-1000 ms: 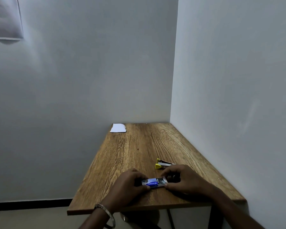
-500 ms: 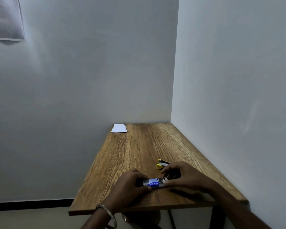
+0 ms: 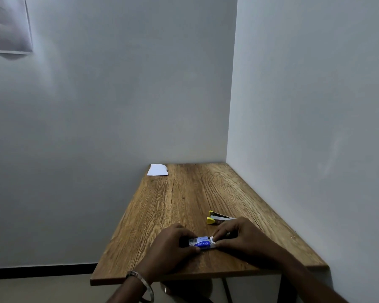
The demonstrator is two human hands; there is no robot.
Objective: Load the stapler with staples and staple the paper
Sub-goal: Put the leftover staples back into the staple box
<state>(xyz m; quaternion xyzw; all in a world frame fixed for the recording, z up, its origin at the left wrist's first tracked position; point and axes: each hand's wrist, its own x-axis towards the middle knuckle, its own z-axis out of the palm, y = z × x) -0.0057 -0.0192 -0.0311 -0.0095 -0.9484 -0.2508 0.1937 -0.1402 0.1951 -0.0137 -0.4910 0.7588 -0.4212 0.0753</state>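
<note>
A small blue and white staple box (image 3: 200,242) lies near the front edge of the wooden table (image 3: 184,204). My left hand (image 3: 173,248) grips its left end. My right hand (image 3: 239,237) pinches the white flap at its right end, which stands lifted. A yellow and silver stapler (image 3: 217,218) lies on the table just behind my right hand, partly hidden by the fingers. A folded white paper (image 3: 157,170) rests at the table's far left corner, against the wall.
The table sits in a corner, with a wall along its far edge and another (image 3: 304,127) along its right edge. A paper sheet (image 3: 8,25) hangs on the wall at the upper left. A stool (image 3: 184,290) shows under the table.
My right hand's fingers have shifted on the box's right end and the white flap now stands lifted. The stapler shows a little more behind the hand.
</note>
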